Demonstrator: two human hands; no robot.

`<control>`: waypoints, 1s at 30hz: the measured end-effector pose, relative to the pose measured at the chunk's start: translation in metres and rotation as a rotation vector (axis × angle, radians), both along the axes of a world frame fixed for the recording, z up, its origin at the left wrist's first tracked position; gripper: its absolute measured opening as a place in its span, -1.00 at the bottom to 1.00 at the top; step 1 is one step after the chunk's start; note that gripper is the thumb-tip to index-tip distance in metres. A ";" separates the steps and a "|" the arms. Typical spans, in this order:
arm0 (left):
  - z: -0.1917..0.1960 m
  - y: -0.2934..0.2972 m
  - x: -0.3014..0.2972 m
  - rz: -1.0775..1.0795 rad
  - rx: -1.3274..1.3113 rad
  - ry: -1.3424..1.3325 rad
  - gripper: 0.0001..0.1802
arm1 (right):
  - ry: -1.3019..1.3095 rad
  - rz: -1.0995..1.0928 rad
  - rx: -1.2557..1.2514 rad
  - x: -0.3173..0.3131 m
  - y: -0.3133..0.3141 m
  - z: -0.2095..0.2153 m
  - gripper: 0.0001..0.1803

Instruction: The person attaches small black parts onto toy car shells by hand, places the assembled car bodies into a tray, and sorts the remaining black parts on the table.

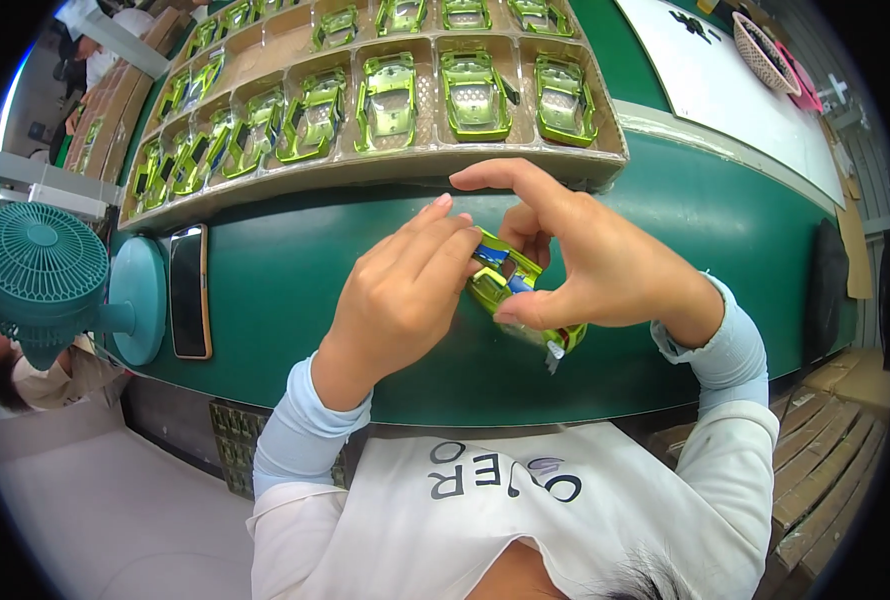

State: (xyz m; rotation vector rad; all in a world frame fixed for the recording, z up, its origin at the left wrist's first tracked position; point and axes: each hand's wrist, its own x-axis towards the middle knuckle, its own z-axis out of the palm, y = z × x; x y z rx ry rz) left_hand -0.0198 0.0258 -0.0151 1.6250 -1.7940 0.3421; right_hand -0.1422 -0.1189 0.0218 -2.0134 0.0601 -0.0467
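Note:
Both of my hands hold one shiny green toy car body (506, 279) over the green tabletop, a little in front of the box. Blue patches show on its side, and a small whitish scrap hangs at its lower right end. My left hand (397, 290) closes on the upper left end, the fingers pressed together. With thumb and lower fingers my right hand (605, 255) grips the other side, while its index finger arches up free of the part. My palms and fingers hide much of the piece.
Beyond my hands stands a divided cardboard box (385, 165) with several green car bodies in its compartments. A phone (190, 290) and a teal fan (45, 270) are on the left. A white board (735, 100) and a woven basket (765, 55) lie far right.

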 end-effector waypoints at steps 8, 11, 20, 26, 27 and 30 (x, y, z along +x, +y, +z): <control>-0.003 0.004 -0.003 -0.007 0.033 0.415 -0.82 | -0.158 -0.069 -0.094 0.003 0.000 -0.010 -0.58; -0.002 0.006 0.000 -0.043 -0.006 0.407 -0.81 | -0.424 -0.114 -0.184 0.007 0.002 -0.009 -0.87; 0.004 0.007 0.001 -0.121 0.149 0.477 -0.78 | -0.552 -0.080 -0.343 0.005 0.008 -0.017 -0.85; 0.007 0.006 -0.007 -0.065 0.188 0.482 -0.86 | -0.510 -0.119 -0.361 0.001 0.014 -0.022 -0.85; 0.007 0.007 -0.006 -0.040 0.239 0.495 -0.88 | -0.511 -0.115 -0.360 0.004 0.010 -0.022 -0.85; 0.007 0.007 -0.005 -0.038 0.162 0.517 -0.92 | -0.356 -0.015 -0.200 0.009 0.000 -0.011 -0.85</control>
